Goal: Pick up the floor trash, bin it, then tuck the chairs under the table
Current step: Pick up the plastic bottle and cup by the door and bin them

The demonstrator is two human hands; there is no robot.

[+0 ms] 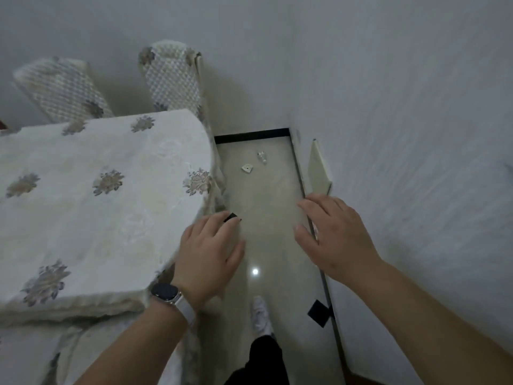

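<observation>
Two bits of trash lie on the beige tiled floor ahead: a small white wedge-shaped scrap [247, 168] and, just beyond it, a crumpled clear wrapper [262, 157]. My left hand [211, 251], with a watch on the wrist, hovers empty beside the corner of the cloth-covered table [91, 207], fingers relaxed. My right hand [333, 234] is held out over the floor near the right wall, fingers spread and holding nothing. Two chairs [173, 76] with quilted floral covers stand behind the table against the far wall.
A narrow strip of floor runs between the table and the right wall [416, 134]. A pale panel [319, 168] leans against that wall. Black tile marks [319, 312] sit on the floor. My white shoe [261, 315] stands below.
</observation>
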